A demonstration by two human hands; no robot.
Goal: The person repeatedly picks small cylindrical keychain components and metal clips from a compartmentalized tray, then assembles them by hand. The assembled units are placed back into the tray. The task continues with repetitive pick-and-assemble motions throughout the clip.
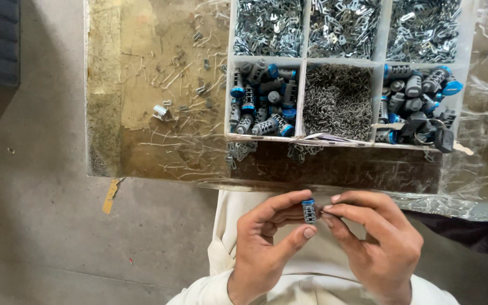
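Both hands sit at the bottom centre of the frame. Left hand point(266, 245) pinches a small grey cylinder with a blue cap point(309, 210) between thumb and forefinger, upright. Right hand point(377, 240) meets it from the right, thumb and forefinger tips closed against the cylinder's side; whether they hold a small part cannot be told. Above them, in the upper right of the frame, a white divided tray point(301, 96) holds more blue-capped cylinders point(264, 101), small metal clips point(343, 25) and thin pins point(337, 101). Loose clips lie on the worn tabletop point(142, 85) at upper left.
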